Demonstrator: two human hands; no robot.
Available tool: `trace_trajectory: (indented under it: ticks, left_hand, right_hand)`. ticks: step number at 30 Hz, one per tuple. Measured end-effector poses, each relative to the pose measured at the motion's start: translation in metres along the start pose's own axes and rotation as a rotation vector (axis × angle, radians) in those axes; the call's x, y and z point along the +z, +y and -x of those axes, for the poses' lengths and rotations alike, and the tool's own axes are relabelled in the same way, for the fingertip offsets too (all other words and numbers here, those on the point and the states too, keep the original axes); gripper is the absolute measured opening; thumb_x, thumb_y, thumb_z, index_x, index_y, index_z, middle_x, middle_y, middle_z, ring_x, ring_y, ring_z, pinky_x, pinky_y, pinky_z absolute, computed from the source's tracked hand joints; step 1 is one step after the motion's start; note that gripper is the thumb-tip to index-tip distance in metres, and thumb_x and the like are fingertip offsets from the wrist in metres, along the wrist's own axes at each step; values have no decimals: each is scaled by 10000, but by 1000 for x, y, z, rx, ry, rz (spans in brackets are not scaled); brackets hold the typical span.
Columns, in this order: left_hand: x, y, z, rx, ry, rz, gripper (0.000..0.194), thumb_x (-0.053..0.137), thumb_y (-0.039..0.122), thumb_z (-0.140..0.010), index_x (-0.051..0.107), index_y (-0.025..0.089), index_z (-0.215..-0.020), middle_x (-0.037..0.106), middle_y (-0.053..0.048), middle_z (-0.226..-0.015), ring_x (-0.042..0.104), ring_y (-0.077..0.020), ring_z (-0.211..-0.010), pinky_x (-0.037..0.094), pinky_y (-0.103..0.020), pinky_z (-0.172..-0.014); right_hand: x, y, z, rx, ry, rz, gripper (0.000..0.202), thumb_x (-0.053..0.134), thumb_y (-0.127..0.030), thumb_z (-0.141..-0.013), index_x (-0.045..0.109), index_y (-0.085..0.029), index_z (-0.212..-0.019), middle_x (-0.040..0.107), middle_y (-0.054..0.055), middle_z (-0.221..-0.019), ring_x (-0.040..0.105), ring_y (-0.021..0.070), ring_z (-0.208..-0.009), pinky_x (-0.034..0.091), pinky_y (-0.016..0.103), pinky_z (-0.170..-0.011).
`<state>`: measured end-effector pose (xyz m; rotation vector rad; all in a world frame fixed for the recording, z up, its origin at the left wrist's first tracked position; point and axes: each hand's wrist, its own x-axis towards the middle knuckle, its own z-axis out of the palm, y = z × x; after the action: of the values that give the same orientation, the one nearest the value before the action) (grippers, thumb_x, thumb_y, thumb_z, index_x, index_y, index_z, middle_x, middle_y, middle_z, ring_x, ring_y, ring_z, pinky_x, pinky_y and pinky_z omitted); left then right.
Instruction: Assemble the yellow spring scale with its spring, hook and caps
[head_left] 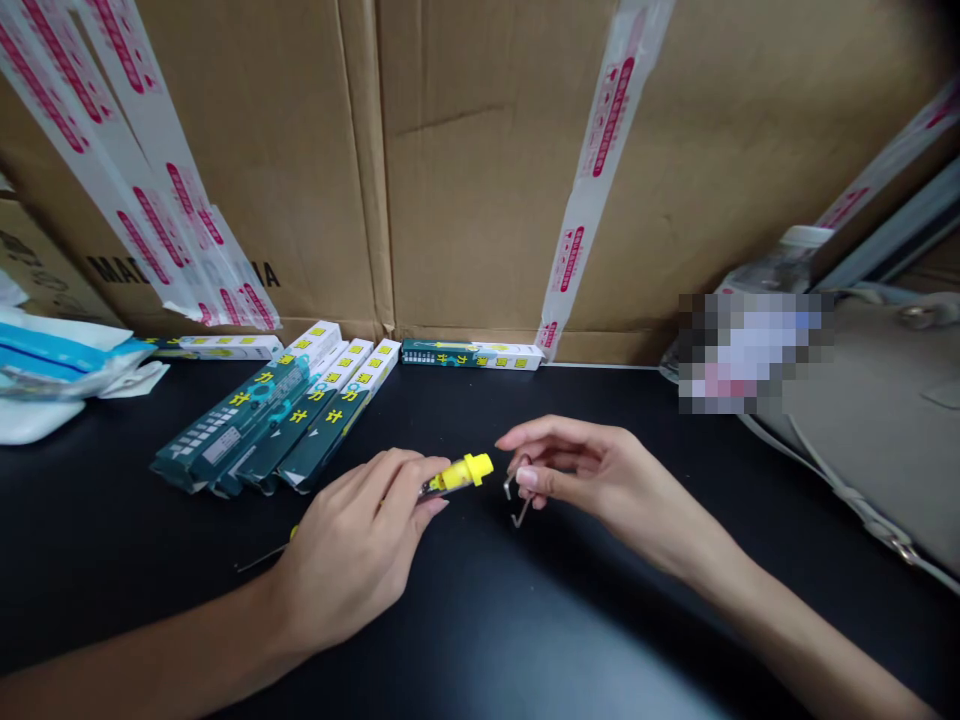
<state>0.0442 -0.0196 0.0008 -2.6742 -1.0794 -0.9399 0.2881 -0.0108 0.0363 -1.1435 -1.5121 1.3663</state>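
Observation:
My left hand [360,545] is closed around a spring scale [454,474], a clear tube with a yellow cap that points right. Its thin metal rod sticks out behind the hand at the lower left; the middle of the tube is hidden by my fingers. To the right, my right hand [581,465] pinches a bent wire hanger [520,510] between thumb and fingers. The hanger's two bent ends face down and left, a short gap away from the yellow cap. Both hands are above the black table [465,620].
Several dark green and white narrow boxes [300,420] lie behind my left hand. Another narrow box [472,354] rests against a large taped carton [465,180]. At the right are a plastic bottle [795,262] and a grey bag [862,430]; a blue-white packet [60,355] lies far left.

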Motion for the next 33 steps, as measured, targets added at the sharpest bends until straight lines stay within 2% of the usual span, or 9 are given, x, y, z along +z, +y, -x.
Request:
trace_trajectory:
  ticks: [3,6,8,11,15,19,25,33]
  left_hand:
    - [-2,1,0,0,-11,41,191,478,169,-1009,549,172,-1187,699,-67,-1035,699,-202,-903,568,-332,-794]
    - [-3,1,0,7,-8,51,192,466,165,-1010,551,169,-1183,706,-66,-1034,703,-199,-908,566,-326,-795]
    - [-3,2,-1,19,-3,45,191,462,157,-1011,555,164,-1178,712,-66,-1036,704,-196,-910,564,-320,-798]
    - [-3,2,-2,45,-1,14,191,451,162,-1017,563,157,-1172,721,-68,-1034,707,-200,-900,563,-319,-783]
    - [-2,3,-2,90,-4,-53,207,443,167,-1019,570,135,-1179,730,-78,-995,712,-219,-857,566,-333,-725]
    - [-2,5,-1,123,-3,-102,210,452,162,-1013,576,117,-1177,732,-90,-962,714,-236,-828,569,-348,-680]
    - [-4,4,0,160,11,-141,217,473,158,-1010,590,106,-1185,736,-88,-967,711,-222,-822,570,-336,-708]
    - [-4,4,1,180,28,-156,214,518,141,-991,611,106,-1181,736,-81,-956,707,-221,-809,573,-347,-712]
  right_hand:
    - [6,4,1,-73,52,100,296,744,-279,-822,762,-245,-1115,634,7,-848,582,114,-677,543,255,-660]
    - [13,9,3,-118,2,190,326,706,-222,-845,752,-290,-1161,651,29,-996,583,112,-682,543,258,-653]
    - [16,12,5,-140,-35,264,351,697,-201,-858,731,-301,-1193,675,19,-947,592,121,-673,537,260,-653]
    - [19,15,5,-197,-23,398,344,696,-195,-878,712,-291,-1207,664,-17,-769,599,136,-667,523,262,-673]
    - [19,15,5,-265,8,495,258,674,-173,-904,721,-261,-1142,703,-17,-820,619,136,-705,502,247,-684]
    - [21,14,5,-283,9,514,233,671,-171,-910,714,-252,-1124,732,-19,-855,640,135,-715,507,241,-692]
    - [23,14,6,-298,34,510,209,661,-176,-907,723,-265,-1086,761,-22,-888,674,146,-735,527,250,-723]
    - [26,16,5,-206,41,447,204,645,-188,-881,752,-259,-1040,781,-14,-868,699,159,-683,554,251,-656]
